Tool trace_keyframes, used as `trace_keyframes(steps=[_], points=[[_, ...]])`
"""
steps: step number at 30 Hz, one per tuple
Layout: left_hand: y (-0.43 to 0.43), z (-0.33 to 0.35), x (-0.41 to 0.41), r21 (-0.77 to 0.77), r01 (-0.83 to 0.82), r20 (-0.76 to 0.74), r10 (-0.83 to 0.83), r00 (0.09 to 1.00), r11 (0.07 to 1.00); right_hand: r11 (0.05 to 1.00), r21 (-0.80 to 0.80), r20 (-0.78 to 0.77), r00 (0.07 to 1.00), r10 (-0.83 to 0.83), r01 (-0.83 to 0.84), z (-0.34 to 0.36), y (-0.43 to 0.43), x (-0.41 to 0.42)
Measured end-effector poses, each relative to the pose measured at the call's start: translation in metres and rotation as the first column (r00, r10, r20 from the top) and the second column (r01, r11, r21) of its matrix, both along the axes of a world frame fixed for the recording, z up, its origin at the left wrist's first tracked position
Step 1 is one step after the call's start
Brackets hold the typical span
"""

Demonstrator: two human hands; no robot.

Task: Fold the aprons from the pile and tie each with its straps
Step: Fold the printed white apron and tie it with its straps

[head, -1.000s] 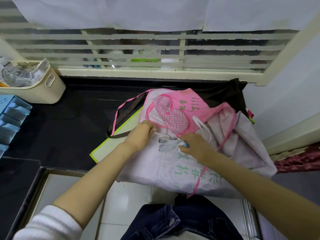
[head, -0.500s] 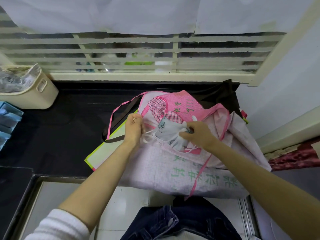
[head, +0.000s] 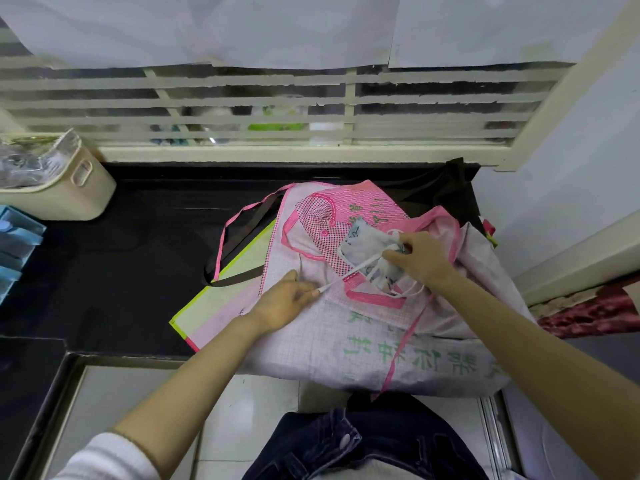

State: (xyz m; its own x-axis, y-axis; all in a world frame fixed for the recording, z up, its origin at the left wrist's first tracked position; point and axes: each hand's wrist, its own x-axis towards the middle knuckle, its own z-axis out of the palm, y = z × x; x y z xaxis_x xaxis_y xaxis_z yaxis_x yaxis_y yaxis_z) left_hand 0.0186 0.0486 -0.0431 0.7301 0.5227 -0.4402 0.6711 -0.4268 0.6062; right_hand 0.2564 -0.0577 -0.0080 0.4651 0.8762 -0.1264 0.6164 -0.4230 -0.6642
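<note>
A small folded white apron bundle point(head: 367, 249) with a faint print lies on top of the pile of aprons point(head: 346, 334), whose top one is pink-checked with green lettering. My right hand point(head: 417, 256) grips the bundle and part of its thin white strap point(head: 349, 273). That strap runs taut down to the left, where my left hand point(head: 285, 299) pinches its end. More white strap loops hang below the bundle near the pink trim.
The pile rests on a black counter point(head: 121, 258) under a barred window. A cream basket point(head: 65, 192) with plastic wrap stands at the far left, blue items below it. A green-edged flat apron point(head: 221, 303) and a brown strap stick out left of the pile.
My left hand has moved down and left, drawing the white strap out taut. My right hand has carried the bundle up and to the right on the pile.
</note>
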Motion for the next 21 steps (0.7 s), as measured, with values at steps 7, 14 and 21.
trace_keyframes(steps=[7, 14, 21], points=[[0.001, -0.016, 0.004, -0.156, -0.184, -0.057, 0.177, 0.983, 0.971, 0.999, 0.0, -0.137, 0.99, 0.036, -0.036, 0.003, -0.002, -0.011], [0.015, -0.003, 0.004, -0.156, -0.342, 0.119, 0.361, 0.925, 0.927, 0.984, -0.032, -0.16, 0.973, 0.169, -0.176, 0.007, -0.006, -0.013], [0.022, 0.064, 0.033, -0.419, -0.321, 0.469, 0.505, 0.725, 0.849, 0.958, -0.14, -0.027, 0.968, 0.25, -0.251, -0.004, -0.013, -0.013]])
